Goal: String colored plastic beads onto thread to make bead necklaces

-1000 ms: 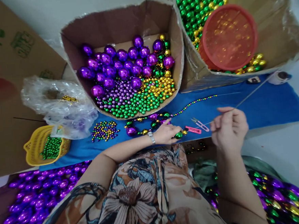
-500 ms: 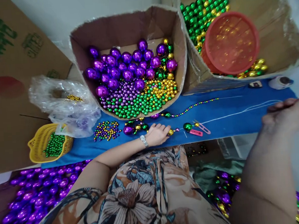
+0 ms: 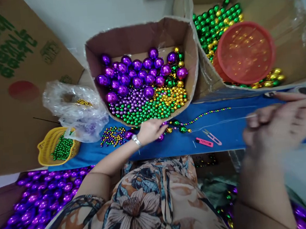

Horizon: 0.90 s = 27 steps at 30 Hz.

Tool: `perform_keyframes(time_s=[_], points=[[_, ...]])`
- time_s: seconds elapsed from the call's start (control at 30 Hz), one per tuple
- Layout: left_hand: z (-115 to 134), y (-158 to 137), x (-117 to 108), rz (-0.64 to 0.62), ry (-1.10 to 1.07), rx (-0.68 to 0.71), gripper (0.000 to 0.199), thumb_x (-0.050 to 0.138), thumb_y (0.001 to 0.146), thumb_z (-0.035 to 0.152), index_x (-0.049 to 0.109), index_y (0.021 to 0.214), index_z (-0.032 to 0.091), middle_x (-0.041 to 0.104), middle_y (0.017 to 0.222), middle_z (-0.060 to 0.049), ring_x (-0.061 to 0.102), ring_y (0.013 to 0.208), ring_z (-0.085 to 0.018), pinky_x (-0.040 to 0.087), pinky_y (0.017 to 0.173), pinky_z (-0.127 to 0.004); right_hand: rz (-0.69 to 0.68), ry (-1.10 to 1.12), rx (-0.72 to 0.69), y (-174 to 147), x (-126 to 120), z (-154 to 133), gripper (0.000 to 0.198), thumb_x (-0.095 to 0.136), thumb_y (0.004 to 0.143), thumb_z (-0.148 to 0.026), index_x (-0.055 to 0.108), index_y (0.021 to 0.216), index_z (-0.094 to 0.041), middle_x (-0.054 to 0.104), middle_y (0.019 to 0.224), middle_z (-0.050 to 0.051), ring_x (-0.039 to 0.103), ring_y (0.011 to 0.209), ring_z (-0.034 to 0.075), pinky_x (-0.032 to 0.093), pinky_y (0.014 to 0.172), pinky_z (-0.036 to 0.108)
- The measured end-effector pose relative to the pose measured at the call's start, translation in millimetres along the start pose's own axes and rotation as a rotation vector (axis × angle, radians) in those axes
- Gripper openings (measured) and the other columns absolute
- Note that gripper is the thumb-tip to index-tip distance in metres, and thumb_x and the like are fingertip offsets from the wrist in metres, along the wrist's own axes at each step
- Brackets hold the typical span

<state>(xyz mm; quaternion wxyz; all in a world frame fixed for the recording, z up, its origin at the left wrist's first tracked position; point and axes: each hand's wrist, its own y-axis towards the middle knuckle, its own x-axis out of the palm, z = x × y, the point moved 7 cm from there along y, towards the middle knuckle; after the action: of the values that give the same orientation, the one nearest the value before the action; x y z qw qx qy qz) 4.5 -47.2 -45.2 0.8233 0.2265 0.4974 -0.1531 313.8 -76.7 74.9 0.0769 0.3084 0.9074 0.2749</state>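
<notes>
My left hand (image 3: 151, 131), with a watch at its wrist, is closed over a string of beads (image 3: 183, 129) just in front of the middle box. Its fingertips are partly hidden. Large purple, green and gold beads show on either side of it. A thin pale thread (image 3: 221, 121) runs right from the string to my right hand (image 3: 281, 123). That hand is smeared by motion, its fingers pinched on the thread. Behind lies a strand of small multicoloured beads (image 3: 205, 114). Pink thread snips (image 3: 212, 137) and a pink cutter (image 3: 204, 142) rest between the hands.
A cardboard box (image 3: 139, 35) of purple, green and gold beads stands behind the blue cloth (image 3: 230, 138). Another box (image 3: 288, 31) holds a red basket (image 3: 246, 52). At left are a yellow basket (image 3: 47, 149), a plastic bag (image 3: 87, 119) and loose beads (image 3: 113, 136).
My left hand has moved back and left toward the box, and the bead string has shifted left. My right hand has moved left with the thread. The head view has shifted slightly.
</notes>
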Motion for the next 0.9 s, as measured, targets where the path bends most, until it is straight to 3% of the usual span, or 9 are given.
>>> perform_keyframes(time_s=[0.07,0.17,0.27,0.37,0.47,0.57,0.67,0.77,0.9], points=[[-21,21,-31,0.232,-0.024,-0.021,0.032,0.049,0.094,0.042,0.066,0.107,0.018,0.068,0.093,-0.01,0.06,0.087,-0.023,0.047,0.078,-0.037,-0.112,0.022,0.027,-28,30,-9,0.022,0.053,0.096,-0.039,0.061,0.094,-0.019,0.039,0.054,-0.008,0.039,0.041,0.004,0.031,0.039,0.021],[-56,58,-54,0.377,-0.031,-0.043,0.04,0.061,0.087,0.037,0.06,0.122,0.018,0.062,0.116,-0.014,0.053,0.11,-0.031,0.041,0.098,-0.047,-0.288,-0.077,0.123,-58,53,-6,0.023,0.048,0.098,-0.037,0.062,0.1,-0.019,0.049,0.061,-0.004,0.049,0.049,0.006,0.041,0.047,0.022],[-82,91,-50,0.262,0.034,-0.094,0.054,0.068,0.081,0.034,0.056,0.129,0.014,0.056,0.125,-0.018,0.045,0.12,-0.038,0.036,0.104,-0.054,-0.457,-0.221,0.158,-75,58,1,0.025,0.043,0.099,-0.037,0.062,0.106,-0.021,0.058,0.071,-0.002,0.059,0.062,0.009,0.05,0.06,0.024],[-92,104,-42,0.142,0.074,-0.131,0.055,0.069,0.078,0.028,0.056,0.129,0.012,0.056,0.125,-0.019,0.048,0.119,-0.039,0.04,0.1,-0.056,-0.598,-0.281,0.134,-90,63,7,0.028,0.042,0.1,-0.036,0.061,0.113,-0.022,0.062,0.072,-0.002,0.061,0.06,0.009,0.052,0.059,0.023],[-92,102,-46,0.196,-0.144,-0.175,0.053,0.072,0.075,0.031,0.058,0.123,0.013,0.058,0.123,-0.017,0.055,0.113,-0.034,0.046,0.098,-0.051,-0.669,-0.376,0.031,-107,72,13,0.026,0.042,0.099,-0.031,0.063,0.112,-0.022,0.069,0.078,0.001,0.065,0.064,0.012,0.053,0.062,0.024],[-91,88,-45,0.232,-0.705,-0.286,0.047,0.065,0.081,0.044,0.057,0.119,0.017,0.063,0.114,-0.013,0.063,0.099,-0.024,0.055,0.086,-0.043,-0.698,-0.442,-0.087,-124,82,18,0.024,0.044,0.098,-0.026,0.065,0.109,-0.021,0.074,0.097,0.006,0.071,0.079,0.015,0.056,0.074,0.027],[-79,70,-33,0.13,-1.202,-0.369,0.041,0.059,0.086,0.05,0.056,0.115,0.021,0.067,0.106,-0.009,0.067,0.085,-0.019,0.06,0.073,-0.037,-0.727,-0.438,-0.146,-136,90,22,0.024,0.044,0.098,-0.025,0.065,0.109,-0.021,0.075,0.099,0.006,0.072,0.085,0.017,0.057,0.077,0.028],[-65,53,-26,0.085,-1.345,-0.38,0.037,0.059,0.086,0.053,0.057,0.11,0.024,0.068,0.102,-0.007,0.069,0.084,-0.018,0.061,0.072,-0.036,-0.74,-0.452,-0.188,-143,93,24,0.024,0.045,0.098,-0.024,0.066,0.109,-0.021,0.075,0.098,0.005,0.073,0.083,0.017,0.058,0.075,0.028],[-55,40,-25,0.129,-1.252,-0.294,0.043,0.064,0.085,0.05,0.056,0.119,0.024,0.065,0.113,-0.008,0.069,0.092,-0.019,0.062,0.074,-0.037,-0.76,-0.471,-0.221,-149,93,23,0.023,0.045,0.098,-0.022,0.066,0.109,-0.02,0.075,0.098,0.005,0.073,0.082,0.016,0.058,0.076,0.027]])
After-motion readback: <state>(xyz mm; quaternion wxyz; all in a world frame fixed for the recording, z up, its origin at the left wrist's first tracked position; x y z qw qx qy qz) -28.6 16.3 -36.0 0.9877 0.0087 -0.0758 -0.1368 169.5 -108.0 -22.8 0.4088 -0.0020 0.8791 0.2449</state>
